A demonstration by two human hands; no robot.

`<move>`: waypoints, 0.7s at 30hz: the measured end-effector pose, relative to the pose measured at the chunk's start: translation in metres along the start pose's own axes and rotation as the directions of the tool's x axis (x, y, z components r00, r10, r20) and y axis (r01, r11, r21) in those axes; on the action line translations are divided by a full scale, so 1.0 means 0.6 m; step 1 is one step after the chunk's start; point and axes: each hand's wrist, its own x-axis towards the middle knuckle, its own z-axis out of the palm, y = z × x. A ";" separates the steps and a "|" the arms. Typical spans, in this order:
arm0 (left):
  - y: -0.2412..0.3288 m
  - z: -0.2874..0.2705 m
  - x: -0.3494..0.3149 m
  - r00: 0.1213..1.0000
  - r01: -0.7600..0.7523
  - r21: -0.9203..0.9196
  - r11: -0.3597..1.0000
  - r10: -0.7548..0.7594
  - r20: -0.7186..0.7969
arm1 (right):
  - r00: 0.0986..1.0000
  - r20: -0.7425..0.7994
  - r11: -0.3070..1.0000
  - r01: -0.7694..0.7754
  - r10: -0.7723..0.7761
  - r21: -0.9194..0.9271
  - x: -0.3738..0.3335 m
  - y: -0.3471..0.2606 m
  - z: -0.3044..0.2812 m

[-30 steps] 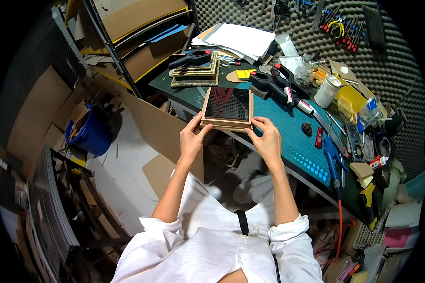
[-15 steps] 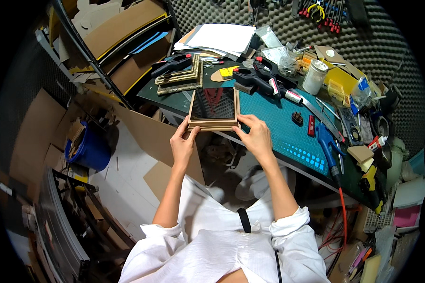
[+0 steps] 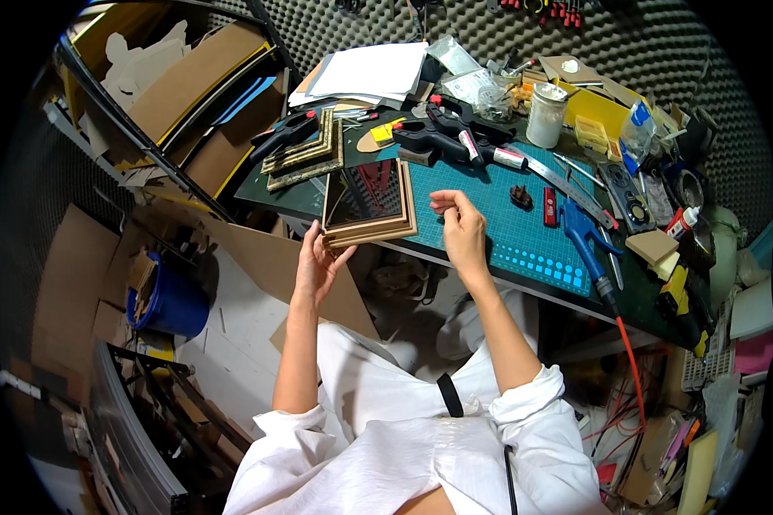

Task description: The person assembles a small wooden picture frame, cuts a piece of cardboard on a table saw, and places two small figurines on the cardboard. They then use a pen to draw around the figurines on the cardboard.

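Observation:
My left hand (image 3: 319,268) grips the lower left corner of a pale wooden picture frame (image 3: 408,202), thumb in front and fingers along its side and underneath. Dark shiny glass (image 3: 362,190) fills the frame and mirrors red and black shapes. The frame is tilted over the near edge of the green cutting mat (image 3: 489,202). To the right of the frame, apart from it, my right hand (image 3: 464,236) hangs above the mat with loosely bent fingers and nothing visible in them. Gold-and-black corner mouldings (image 3: 305,154) lie behind the frame on the left.
Black spring clamps (image 3: 434,142), a white jar (image 3: 547,116) and a metal ruler (image 3: 567,184) lie farther back. Toward the right are a red box-shaped piece (image 3: 550,207) and a blue glue gun (image 3: 582,245) with a red cord. A blue bucket (image 3: 176,296) stands on the floor.
My right hand has let go of the frame's right side and moved off it. The frame has tipped and turned slightly in my left hand. The whole view has shifted a little.

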 end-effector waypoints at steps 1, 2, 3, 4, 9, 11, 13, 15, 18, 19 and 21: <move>0.001 0.001 0.001 1.000 -0.005 0.031 1.000 0.006 -0.017 | 0.999 -0.010 0.999 -0.033 0.033 0.022 0.000 -0.008 -0.001; 0.002 0.001 0.002 0.999 -0.010 0.061 0.998 0.012 -0.033 | 1.000 -0.014 0.999 -0.025 0.025 0.022 -0.001 -0.007 0.000; 0.003 0.002 0.002 0.999 -0.015 0.092 0.996 0.019 -0.050 | 1.000 -0.018 1.000 -0.017 0.017 0.022 -0.001 -0.004 0.001; 0.004 0.007 0.001 0.998 -0.012 0.107 0.994 0.018 -0.052 | 1.000 -0.021 1.000 -0.007 0.008 0.019 -0.001 -0.004 0.000; 0.005 0.021 -0.001 0.997 -0.019 0.109 0.994 0.027 -0.068 | 1.000 -0.023 1.000 -0.016 0.016 0.007 0.000 -0.010 -0.004; 0.002 0.015 -0.001 0.998 -0.022 0.096 0.995 0.027 -0.052 | 1.000 -0.025 1.000 -0.016 0.017 0.013 -0.001 -0.009 -0.001; -0.002 0.007 -0.005 0.980 -0.098 0.132 0.986 0.119 -0.160 | 0.999 -0.025 0.999 -0.019 0.020 0.027 0.000 -0.008 0.003; -0.009 -0.002 -0.017 0.876 -0.228 0.239 0.944 0.306 -0.374 | 1.000 -0.020 0.999 -0.018 0.019 0.036 -0.004 -0.012 0.010; 0.033 0.114 -0.083 0.549 -0.695 0.396 0.600 0.799 -0.246 | 0.999 -0.030 0.999 -0.031 0.031 -0.014 -0.001 0.003 -0.011; 0.070 0.159 -0.136 0.469 -0.831 0.304 0.466 0.881 -0.068 | 0.999 -0.027 0.999 -0.030 0.029 -0.020 -0.002 -0.004 -0.009; 0.137 0.237 -0.262 0.265 -0.960 -0.027 0.278 0.937 0.230 | 0.999 -0.019 0.999 -0.034 0.033 -0.015 -0.003 -0.013 -0.003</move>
